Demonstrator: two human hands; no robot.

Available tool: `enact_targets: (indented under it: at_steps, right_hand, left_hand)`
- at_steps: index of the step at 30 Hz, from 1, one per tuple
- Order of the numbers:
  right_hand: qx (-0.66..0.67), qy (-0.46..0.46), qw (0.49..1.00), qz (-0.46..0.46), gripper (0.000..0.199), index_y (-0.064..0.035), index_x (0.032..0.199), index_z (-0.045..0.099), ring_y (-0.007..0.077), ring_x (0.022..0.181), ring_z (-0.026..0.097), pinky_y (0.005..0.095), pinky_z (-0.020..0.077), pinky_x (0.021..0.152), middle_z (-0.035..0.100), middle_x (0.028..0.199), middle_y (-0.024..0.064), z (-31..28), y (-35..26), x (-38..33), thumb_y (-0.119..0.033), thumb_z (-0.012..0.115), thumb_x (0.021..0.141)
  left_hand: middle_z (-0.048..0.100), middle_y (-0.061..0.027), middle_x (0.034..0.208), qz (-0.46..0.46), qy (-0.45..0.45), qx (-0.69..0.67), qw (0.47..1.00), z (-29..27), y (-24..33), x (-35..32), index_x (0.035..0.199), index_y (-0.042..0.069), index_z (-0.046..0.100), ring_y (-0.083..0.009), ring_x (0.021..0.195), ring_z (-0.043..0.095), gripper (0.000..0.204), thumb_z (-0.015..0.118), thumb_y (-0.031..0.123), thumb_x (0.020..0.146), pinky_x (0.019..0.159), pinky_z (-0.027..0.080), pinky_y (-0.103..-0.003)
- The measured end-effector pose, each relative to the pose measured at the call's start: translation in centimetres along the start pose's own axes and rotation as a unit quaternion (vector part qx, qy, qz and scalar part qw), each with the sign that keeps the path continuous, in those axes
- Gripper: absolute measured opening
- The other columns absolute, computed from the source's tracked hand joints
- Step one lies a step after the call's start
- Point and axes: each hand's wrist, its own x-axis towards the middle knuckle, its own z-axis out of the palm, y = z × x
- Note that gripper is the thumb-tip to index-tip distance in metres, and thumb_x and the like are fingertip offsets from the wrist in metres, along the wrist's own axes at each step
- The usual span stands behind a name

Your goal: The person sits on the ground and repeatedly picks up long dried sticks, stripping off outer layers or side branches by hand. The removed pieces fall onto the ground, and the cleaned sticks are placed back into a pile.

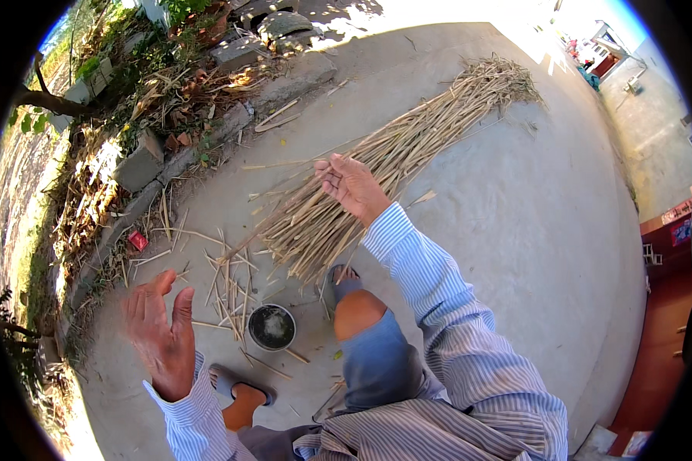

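Far left: garden edge with dry leaves, stone blocks [140, 165] and a small red scrap [138, 240], all well apart from the work area, lying where the concrete floor [515, 230] ends.

Left hand [161, 338]: raised above the floor, palm turned inward, fingers [142, 303] spread and empty. Touching nothing; held clear, probably for balance or in readiness to receive a stalk.

Just right of that hand: loose cut pieces of stalk [227, 288], scattered on the floor, apparently dropped there as offcuts. Beside them, a small round bowl [271, 326] with dark contents, set near the feet for easy reach. Contents too dim to identify.

Below: two feet in sandals [238, 384], one bent knee [357, 311] raised, indicating a low seated or squatting posture close to the material.

Centre: long bundle of dry stalks [407, 146], laid flat on the floor, running from near the knee up toward the upper right, with the near ends fanned out for selection.

Right hand [350, 184]: extended over the near part of the bundle, fingers loosely curled. Cannot tell whether pinching a stalk or only resting on the pile.

Far right: a red floor strip [661, 307] and distant buildings, well apart.
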Motion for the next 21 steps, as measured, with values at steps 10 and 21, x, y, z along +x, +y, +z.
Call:
enact_targets:
  at_steps: [10,21]
  right_hand:
    - [-0.123,-0.103,0.977,0.142,0.022,-0.0063,0.098,0.059,0.0130,0.085,0.064,0.0251,0.0481,0.070,0.067,0.100,0.0070,16.3,7.6,-6.4,-0.028,0.058,0.094]
    - [-0.095,-0.064,0.968,0.224,0.019,-0.0050,0.101,0.060,0.0120,0.087,0.063,0.0240,0.0492,0.071,0.066,0.096,0.0054,17.4,14.8,-4.5,-0.022,0.060,0.093]
  left_hand:
    - [0.062,-0.0078,0.114,0.055,-0.002,0.209,0.976,-2.6,1.9,-1.7,0.114,0.005,0.060,-0.0255,0.106,0.054,0.036,0.062,0.026,0.085,0.087,0.038,-0.040]
    - [0.062,-0.0045,0.073,-0.013,-0.009,0.098,0.995,-1.3,-9.1,-5.8,0.078,0.010,0.062,-0.0236,0.073,0.055,0.014,0.066,0.023,0.079,0.068,0.036,-0.037]
